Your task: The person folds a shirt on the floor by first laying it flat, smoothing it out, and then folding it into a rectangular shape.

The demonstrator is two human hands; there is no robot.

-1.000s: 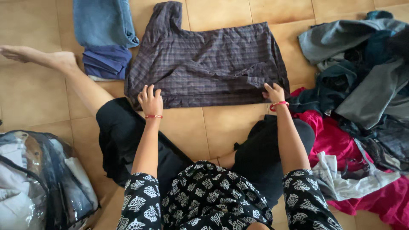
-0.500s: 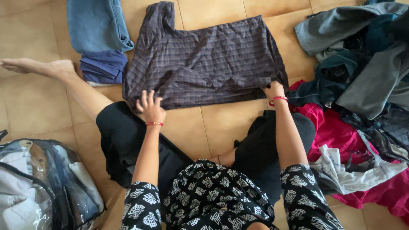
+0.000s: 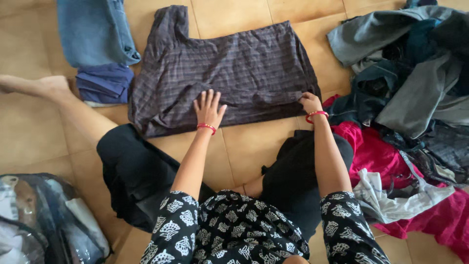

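Note:
A dark checked shirt (image 3: 234, 68) lies spread on the tiled floor in front of me. My left hand (image 3: 208, 108) rests flat on its near edge with the fingers apart. At the shirt's near right corner my right hand (image 3: 310, 101) pinches the cloth. Both wrists wear red bangles. I sit on the floor in black trousers, my left leg (image 3: 58, 98) stretched out to the left.
Folded blue clothes (image 3: 100, 54) are stacked at the far left. A heap of grey, dark and pink clothes (image 3: 405, 107) fills the right side. A clear plastic bag (image 3: 44, 220) with clothes sits at the near left.
My left hand has slid right along the shirt's near edge, from its left corner toward the middle, and now lies flat. My right hand stays at the right corner.

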